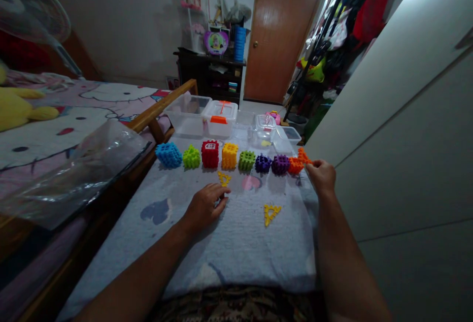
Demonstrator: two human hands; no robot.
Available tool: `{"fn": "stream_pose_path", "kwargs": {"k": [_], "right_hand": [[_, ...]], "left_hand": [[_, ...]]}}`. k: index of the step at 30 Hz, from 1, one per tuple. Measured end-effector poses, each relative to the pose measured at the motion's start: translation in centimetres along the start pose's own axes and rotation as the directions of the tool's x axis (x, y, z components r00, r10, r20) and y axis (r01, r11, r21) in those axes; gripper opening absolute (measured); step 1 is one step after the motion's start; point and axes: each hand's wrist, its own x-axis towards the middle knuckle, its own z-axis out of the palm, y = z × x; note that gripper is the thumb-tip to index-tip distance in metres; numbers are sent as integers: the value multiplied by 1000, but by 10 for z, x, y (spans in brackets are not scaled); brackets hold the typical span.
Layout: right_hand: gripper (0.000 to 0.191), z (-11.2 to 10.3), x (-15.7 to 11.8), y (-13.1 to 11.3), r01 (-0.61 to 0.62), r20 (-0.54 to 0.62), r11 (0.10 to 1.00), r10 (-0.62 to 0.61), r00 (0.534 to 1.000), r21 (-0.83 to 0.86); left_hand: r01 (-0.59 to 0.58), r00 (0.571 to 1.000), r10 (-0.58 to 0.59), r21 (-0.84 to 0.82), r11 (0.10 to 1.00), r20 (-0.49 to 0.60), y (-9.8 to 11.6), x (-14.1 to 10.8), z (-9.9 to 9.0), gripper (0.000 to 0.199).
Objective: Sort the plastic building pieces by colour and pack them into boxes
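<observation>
My right hand pinches an orange piece at the right end of a row of block stacks. Beside that piece stands an orange stack. Leftward come purple, dark violet, green, yellow, red, lime and blue stacks. My left hand rests on the cloth with fingers apart and holds nothing, just below a yellow triangle piece. Another yellow triangle lies to its right.
Behind the row stand clear plastic boxes, one with an orange-handled lid. A wooden rail and a bed with a plastic bag are at the left. A white cabinet borders the right side.
</observation>
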Motion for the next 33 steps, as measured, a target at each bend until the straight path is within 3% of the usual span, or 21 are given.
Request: {"fn": "stream_pose_path", "kwargs": {"k": [5,11,17,20,22,23,26,27,29,33], "right_hand": [[16,15,1,7,-25,29,991,29,999,-134],[18,18,-3,6,-3,90,977,23,996,-212],[22,2,-8,2,55,103,984,-38,994,-171],[18,-12,-25,-10,158,153,984,-144,978,-84],[14,-20,-44,-20,277,308,961,-267,913,10],[12,-22,-55,-25,346,416,936,-343,842,71],[21,-23,-90,-34,494,672,836,-509,537,239],[26,-21,-101,-35,525,718,814,-519,464,249],[29,-16,-115,-34,587,761,781,-510,401,214],[22,-9,-122,-33,662,772,739,-492,403,126]], "left_hand": [[-8,1000,8,7,1000,6,-1,0,1,17],[-1,1000,1,7,1000,9,-1,-1,1,17],[6,1000,-5,30,1000,-25,-7,0,3,17],[29,996,-22,84,996,-87,-11,2,5,19],[80,990,-61,147,986,-124,-14,3,6,24],[108,988,-86,181,978,-129,-16,3,7,27],[159,986,-139,254,954,-92,-22,4,10,32],[160,987,-147,265,951,-71,-24,3,12,32],[150,989,-147,268,952,-30,-26,3,13,30],[127,991,-132,220,967,7,-22,3,12,22]]}}
